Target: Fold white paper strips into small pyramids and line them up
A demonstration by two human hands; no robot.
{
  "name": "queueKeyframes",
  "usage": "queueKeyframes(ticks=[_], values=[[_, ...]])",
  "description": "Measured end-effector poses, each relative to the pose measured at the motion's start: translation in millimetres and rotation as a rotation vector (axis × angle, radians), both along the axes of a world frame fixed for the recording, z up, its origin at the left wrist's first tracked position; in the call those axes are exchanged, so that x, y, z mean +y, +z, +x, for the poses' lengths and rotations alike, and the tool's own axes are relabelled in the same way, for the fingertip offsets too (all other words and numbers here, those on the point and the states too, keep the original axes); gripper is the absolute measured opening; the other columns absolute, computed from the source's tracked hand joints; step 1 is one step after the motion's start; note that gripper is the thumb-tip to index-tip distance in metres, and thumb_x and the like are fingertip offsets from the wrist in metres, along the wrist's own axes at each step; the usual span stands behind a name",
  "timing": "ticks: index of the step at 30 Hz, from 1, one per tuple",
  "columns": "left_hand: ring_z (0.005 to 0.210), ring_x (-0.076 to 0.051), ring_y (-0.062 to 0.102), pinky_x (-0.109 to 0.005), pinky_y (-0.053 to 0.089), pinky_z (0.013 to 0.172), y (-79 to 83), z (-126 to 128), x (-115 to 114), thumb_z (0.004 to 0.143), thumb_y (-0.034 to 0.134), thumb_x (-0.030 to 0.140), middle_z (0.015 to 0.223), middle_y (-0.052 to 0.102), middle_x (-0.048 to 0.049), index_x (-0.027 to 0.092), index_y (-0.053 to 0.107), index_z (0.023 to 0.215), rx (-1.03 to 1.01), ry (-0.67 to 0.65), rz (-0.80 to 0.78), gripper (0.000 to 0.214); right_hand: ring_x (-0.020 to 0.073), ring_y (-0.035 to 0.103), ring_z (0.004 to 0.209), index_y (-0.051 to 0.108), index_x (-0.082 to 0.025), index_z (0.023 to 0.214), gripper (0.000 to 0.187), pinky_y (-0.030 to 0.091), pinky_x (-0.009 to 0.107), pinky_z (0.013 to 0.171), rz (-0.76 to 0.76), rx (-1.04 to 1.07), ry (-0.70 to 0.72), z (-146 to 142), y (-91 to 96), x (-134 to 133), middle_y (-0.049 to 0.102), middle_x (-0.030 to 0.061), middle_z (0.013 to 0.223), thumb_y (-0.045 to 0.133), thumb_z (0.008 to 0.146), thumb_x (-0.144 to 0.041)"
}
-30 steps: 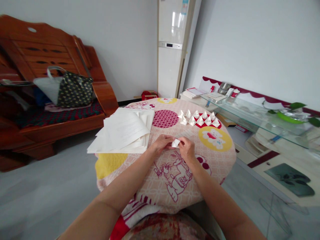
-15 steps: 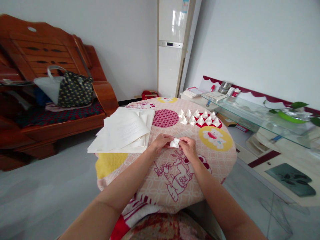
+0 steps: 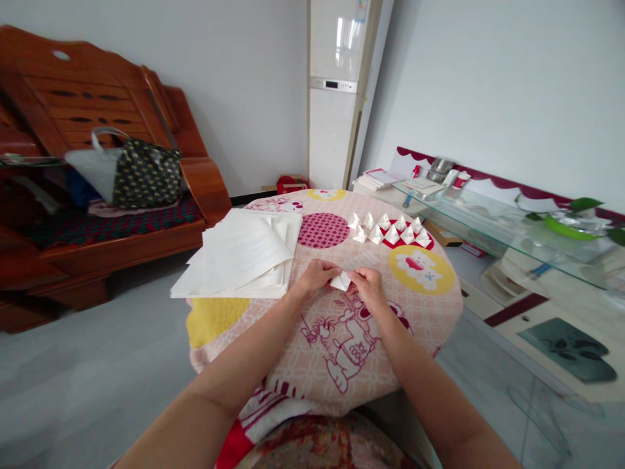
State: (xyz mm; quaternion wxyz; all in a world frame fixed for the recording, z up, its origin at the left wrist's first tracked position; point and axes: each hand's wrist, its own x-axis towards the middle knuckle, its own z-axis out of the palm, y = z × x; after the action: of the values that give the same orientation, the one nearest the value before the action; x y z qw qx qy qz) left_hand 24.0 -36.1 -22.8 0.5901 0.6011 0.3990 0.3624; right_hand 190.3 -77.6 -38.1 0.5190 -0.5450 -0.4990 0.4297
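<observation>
Both my hands meet over the middle of a round table (image 3: 424, 312) covered with a cartoon-print cloth. My left hand (image 3: 315, 277) and my right hand (image 3: 367, 285) pinch a small folded white paper piece (image 3: 340, 281) between their fingertips, just above the cloth. A stack of white paper sheets (image 3: 244, 257) lies to the left of my hands. Several small folded white paper triangles (image 3: 390, 230) stand in rows at the far right of the table.
A wooden bench (image 3: 97, 195) with a dotted handbag (image 3: 141, 172) stands at the left. A tall white air-conditioner unit (image 3: 336, 98) is in the corner. A glass shelf (image 3: 498, 221) with a green dish (image 3: 569, 227) and booklets (image 3: 378, 179) runs along the right wall.
The folded paper piece has turned slightly between my fingers and now shows a pointed, triangular shape. My hands stay in the same place.
</observation>
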Motion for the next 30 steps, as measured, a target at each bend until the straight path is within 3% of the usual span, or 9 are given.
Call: queueKeyframes(ticks=[5,10,15,20,26,30], values=[[0.046,-0.006,0.042,-0.022,0.027,0.047,-0.5,2,0,0.073,0.072,0.041,0.053,0.057,0.0021,0.010,0.072,0.070,-0.013,-0.012,-0.047,0.032,0.0162,0.058,0.042,0.063,-0.019,0.064,0.029,0.045,0.025,0.041,0.072,-0.129,-0.039,-1,7.0,-5,0.061,0.0008,0.049,0.064,0.074,-0.046],[0.046,-0.006,0.042,-0.022,0.028,0.047,-2.7,2,2,0.071,0.073,0.032,0.054,0.059,0.0016,0.009,0.074,0.075,-0.008,0.053,-0.013,0.024,0.0146,0.057,0.041,0.063,-0.019,0.066,0.029,0.044,0.023,0.040,0.058,-0.117,-0.033,-3,8.3,-5,0.061,0.0005,0.050,0.065,0.074,-0.046],[0.047,-0.007,0.042,-0.022,0.029,0.048,-3.1,1,5,0.070,0.072,0.030,0.054,0.058,0.0018,0.009,0.072,0.072,-0.040,0.152,0.064,0.021,0.0146,0.059,0.043,0.063,-0.018,0.070,0.032,0.042,0.021,0.035,-0.100,0.037,0.048,-4,7.5,-5,0.066,0.0033,0.056,0.069,0.074,-0.049],[0.049,-0.007,0.044,-0.022,0.030,0.049,-2.9,0,6,0.070,0.071,0.031,0.054,0.057,0.0025,0.011,0.072,0.071,-0.020,0.231,0.114,0.020,0.0137,0.062,0.047,0.065,-0.017,0.071,0.028,0.043,0.020,0.036,-0.166,0.035,0.213,-3,12.9,-11,0.070,0.0056,0.063,0.070,0.077,-0.044],[0.051,-0.008,0.046,-0.022,0.033,0.051,-3.9,2,5,0.070,0.073,0.031,0.057,0.060,0.0013,0.011,0.072,0.072,-0.029,0.226,0.108,0.020,0.0129,0.060,0.044,0.064,-0.017,0.066,0.026,0.042,0.020,0.037,-0.155,0.039,0.275,-2,13.6,-12,0.068,0.0038,0.059,0.069,0.074,-0.041],[0.053,-0.010,0.051,-0.023,0.041,0.053,1.2,2,2,0.077,0.070,0.047,0.060,0.061,-0.0004,0.012,0.069,0.070,-0.147,0.146,-0.033,0.036,0.0120,0.057,0.041,0.064,-0.017,0.064,0.026,0.043,0.021,0.038,-0.130,0.058,0.270,-2,11.7,-11,0.066,0.0032,0.056,0.069,0.072,-0.041]])
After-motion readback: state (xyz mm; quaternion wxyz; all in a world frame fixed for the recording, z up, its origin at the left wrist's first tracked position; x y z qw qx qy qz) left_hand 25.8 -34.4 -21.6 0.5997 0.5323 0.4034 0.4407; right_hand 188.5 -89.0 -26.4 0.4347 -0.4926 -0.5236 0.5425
